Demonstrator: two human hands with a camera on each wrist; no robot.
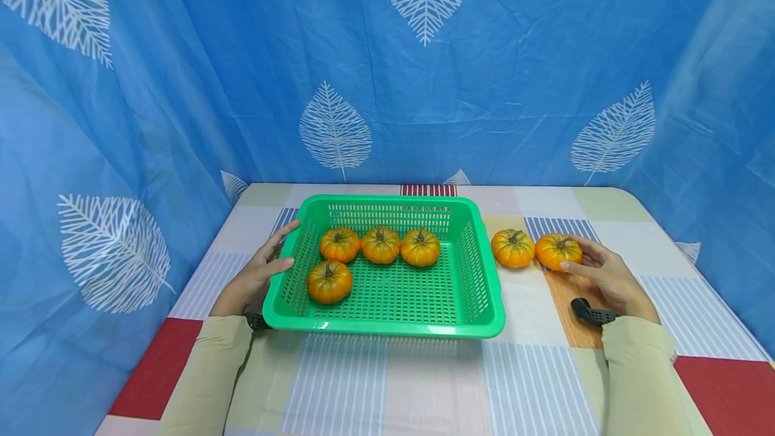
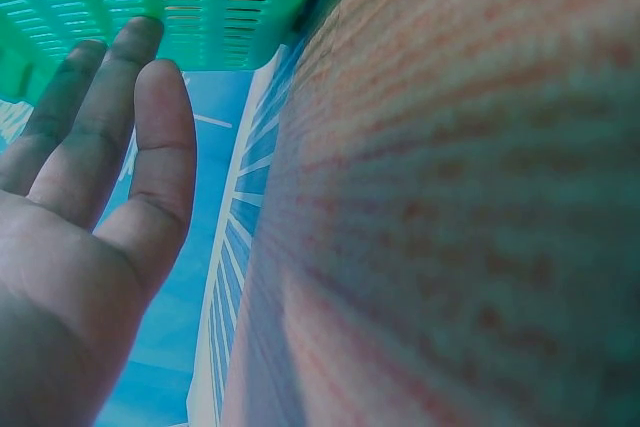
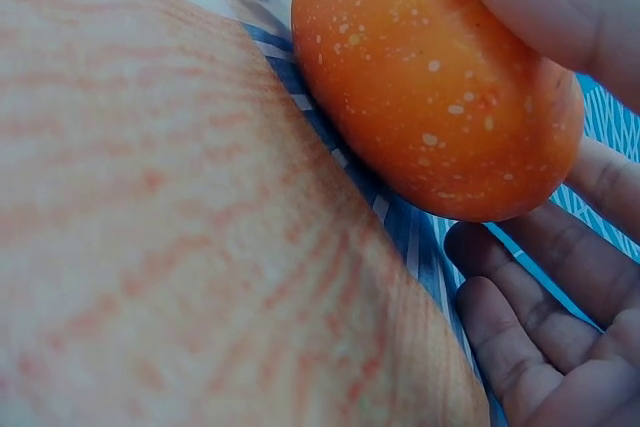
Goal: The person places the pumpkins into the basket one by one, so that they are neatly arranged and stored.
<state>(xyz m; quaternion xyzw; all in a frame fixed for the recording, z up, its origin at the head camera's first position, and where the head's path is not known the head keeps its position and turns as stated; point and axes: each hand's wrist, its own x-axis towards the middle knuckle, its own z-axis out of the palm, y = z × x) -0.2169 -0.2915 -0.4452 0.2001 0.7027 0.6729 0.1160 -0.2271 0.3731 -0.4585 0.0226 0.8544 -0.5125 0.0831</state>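
Observation:
A green plastic basket point(image 1: 387, 330) with slotted walls stands on the table and holds several small orange pumpkins point(image 1: 381, 245). My left hand point(image 1: 257, 279) is at the basket's left side, thumb and fingers extended; fingertips point(image 2: 140, 37) meet its slotted wall in the left wrist view. Right of the basket, two more pumpkins sit side by side. My right hand point(image 1: 611, 278) holds the outer pumpkin point(image 1: 556, 252) between thumb and fingers, with the lower fingers loosely curled beneath it in the right wrist view. The other pumpkin point(image 1: 512, 248) stands just left of it.
A patchwork-patterned cloth point(image 1: 436, 382) covers the table. Blue curtains with white leaf prints point(image 1: 514, 106) hang behind the table and along both sides. Black straps with small devices point(image 1: 592, 313) sit at the wrists.

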